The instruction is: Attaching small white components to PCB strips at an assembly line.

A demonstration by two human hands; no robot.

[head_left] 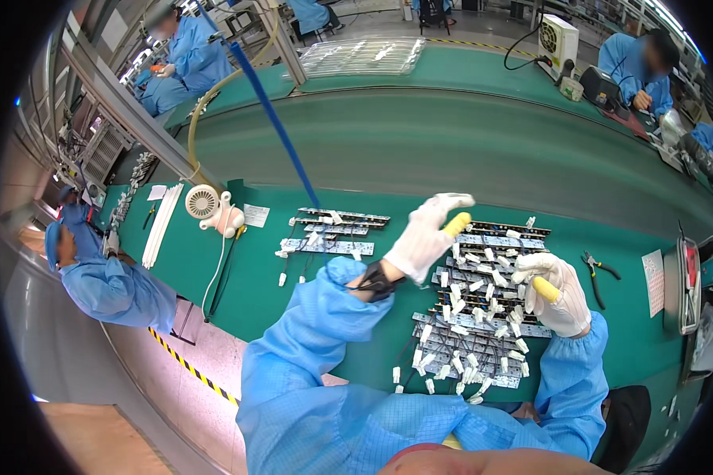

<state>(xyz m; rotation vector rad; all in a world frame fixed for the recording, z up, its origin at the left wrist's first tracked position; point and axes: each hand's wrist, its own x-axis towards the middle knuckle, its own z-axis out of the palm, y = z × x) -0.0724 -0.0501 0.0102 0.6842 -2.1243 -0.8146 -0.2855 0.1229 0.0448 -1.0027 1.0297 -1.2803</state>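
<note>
My left hand (425,240), in a white glove with a yellow cover on the thumb, hovers by the upper left edge of a large stack of circuit board strips (483,348). Its fingers are stretched out, thumb apart, with nothing seen between them. My right hand (557,299), gloved the same way, is over the stack's right edge. Its fingers curve loosely near the white connectors (499,279), the thumb apart from them; I see nothing held. Short dark wires join the connectors to the strips. A smaller group of board strips (329,247) lies left of my left hand.
Pliers (600,279) and a printed sheet (653,283) lie right on the green table (634,237). Left are a small white fan (214,210) and white strips (162,226). A blue tube (273,123) hangs at the smaller group. A co-worker (115,277) sits left.
</note>
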